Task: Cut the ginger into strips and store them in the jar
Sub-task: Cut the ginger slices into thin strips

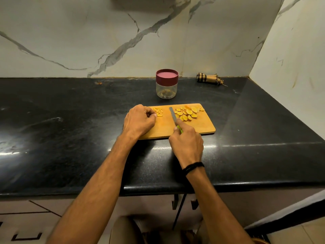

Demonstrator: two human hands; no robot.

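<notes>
Head view. A wooden cutting board [195, 128] lay on the black counter [70, 120], near its front edge. The right hand [186, 143], a black band [193, 166] at its wrist, gripped a knife [172, 115] by the green handle. Its fingers were wrapped closed around the handle and the forefinger reached onto the blade, which pointed away from the person over the middle of the board. Ginger slices [188, 112] were heaped on the board's right half, just beside the blade. A few ginger strips [158, 112] lay at its far left. The left hand [139, 121] rested on the board's left end, curled fingertips at the strips; whether it pinched any could not be told. The jar [166, 91], clear and with its dark red lid [167, 76] on, stood upright behind the board, apart from it. A folded checked cloth [209, 78] lay by the wall
</notes>
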